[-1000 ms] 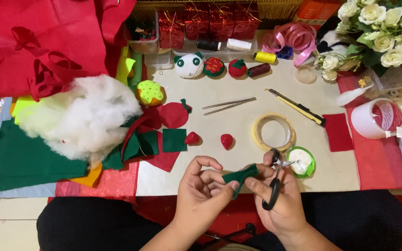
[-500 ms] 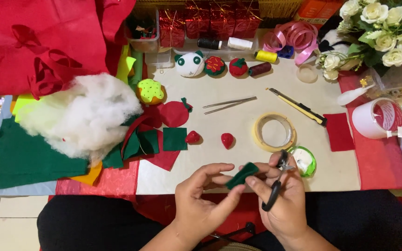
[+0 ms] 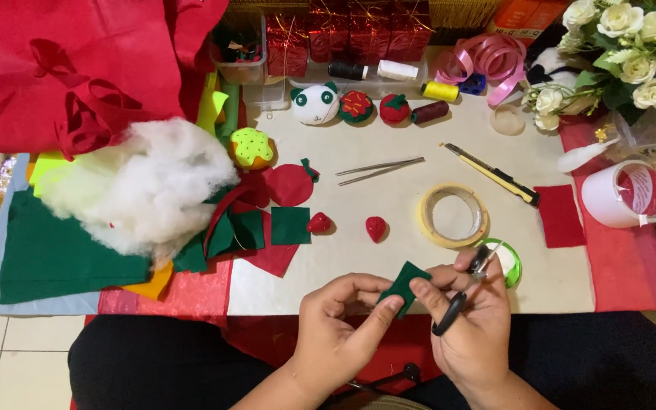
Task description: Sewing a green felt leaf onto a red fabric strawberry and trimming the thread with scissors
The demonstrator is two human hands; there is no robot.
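Note:
My left hand [image 3: 339, 330] pinches a small dark green felt piece [image 3: 402, 286] between thumb and forefinger at the table's front edge. My right hand [image 3: 470, 319] holds small black-handled scissors [image 3: 461, 292], its forefinger touching the felt's right side. The scissor blades point up toward a green round lid [image 3: 512, 262]. Two small red felt strawberries [image 3: 376, 228] lie on the beige tabletop [image 3: 389, 197] just beyond my hands.
A tape roll [image 3: 453, 215], tweezers [image 3: 380, 171], a yellow cutter knife [image 3: 493, 174], a green felt square [image 3: 291, 225] and a red felt square [image 3: 559, 216] lie about. White stuffing [image 3: 138, 186], felt sheets, red cloth at left; white flowers [image 3: 632, 53], thread spools, finished plush pieces behind.
The green felt piece has turned from lying flat across both hands to standing more upright. The scissors have lifted off it, and my hands have shifted slightly.

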